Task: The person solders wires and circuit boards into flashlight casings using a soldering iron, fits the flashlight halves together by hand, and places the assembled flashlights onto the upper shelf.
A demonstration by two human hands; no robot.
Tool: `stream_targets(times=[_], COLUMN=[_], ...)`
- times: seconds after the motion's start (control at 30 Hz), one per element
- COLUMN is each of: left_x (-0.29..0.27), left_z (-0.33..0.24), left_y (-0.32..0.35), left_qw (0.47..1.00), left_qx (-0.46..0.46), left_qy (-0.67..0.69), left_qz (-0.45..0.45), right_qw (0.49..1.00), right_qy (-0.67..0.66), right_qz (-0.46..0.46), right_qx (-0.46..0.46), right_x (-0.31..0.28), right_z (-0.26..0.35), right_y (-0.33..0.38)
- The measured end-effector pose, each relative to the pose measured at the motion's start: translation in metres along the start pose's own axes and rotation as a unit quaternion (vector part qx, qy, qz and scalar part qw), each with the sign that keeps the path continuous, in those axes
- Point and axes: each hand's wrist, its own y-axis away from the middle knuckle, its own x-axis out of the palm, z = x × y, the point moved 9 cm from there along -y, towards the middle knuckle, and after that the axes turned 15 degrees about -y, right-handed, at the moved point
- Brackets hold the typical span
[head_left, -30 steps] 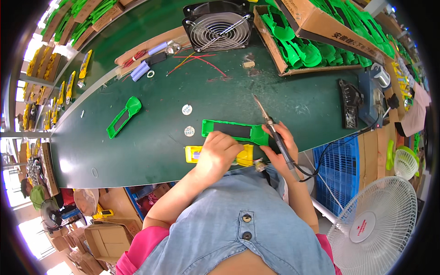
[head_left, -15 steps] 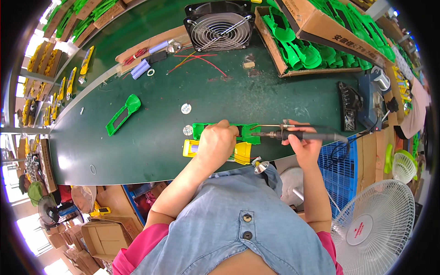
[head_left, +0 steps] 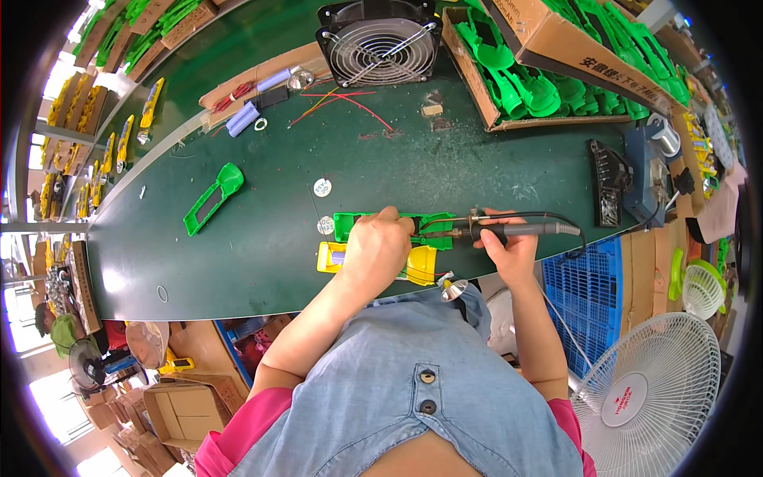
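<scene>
Soldering underway; left hand (head_left: 375, 248) pressing down on green plastic shell (head_left: 393, 225) near bench's front edge; right hand (head_left: 509, 248) gripping soldering iron (head_left: 509, 231), tip at shell; yellow shell (head_left: 417, 266) just below; steady tip contact probably needed.

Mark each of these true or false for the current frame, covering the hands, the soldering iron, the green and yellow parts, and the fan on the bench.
1. The right hand holds a soldering iron. True.
2. The left hand rests on the lone green part at the bench's left. False: it rests over the green piece and yellow piece at the near edge.
3. The square fan sits at the bench's far side. True.
4. The cardboard box holds yellow parts. False: green ones.
</scene>
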Motion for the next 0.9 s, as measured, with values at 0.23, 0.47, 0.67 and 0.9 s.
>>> stream_targets(times=[0.23,0.47,0.67,0.9], left_x=[0.0,0.002,0.001,0.0], left_z=[-0.003,-0.003,0.0,-0.003], left_y=[0.0,0.0,0.001,0.003], left_qw=[1.0,1.0,1.0,0.999], left_qx=[0.003,0.005,-0.012,0.028], left_qy=[-0.022,-0.014,-0.011,-0.003], left_qz=[-0.001,-0.012,0.009,-0.03], right_qw=[1.0,0.995,0.952,0.941], right_qy=[0.025,-0.028,0.258,0.292], right_qz=[0.002,-0.034,0.152,0.162], right_qx=[0.017,-0.089,-0.068,-0.052], right_x=[-0.001,0.015,0.076,0.086], right_z=[0.002,0.028,0.012,0.008], right_y=[0.013,0.039,0.043,0.04])
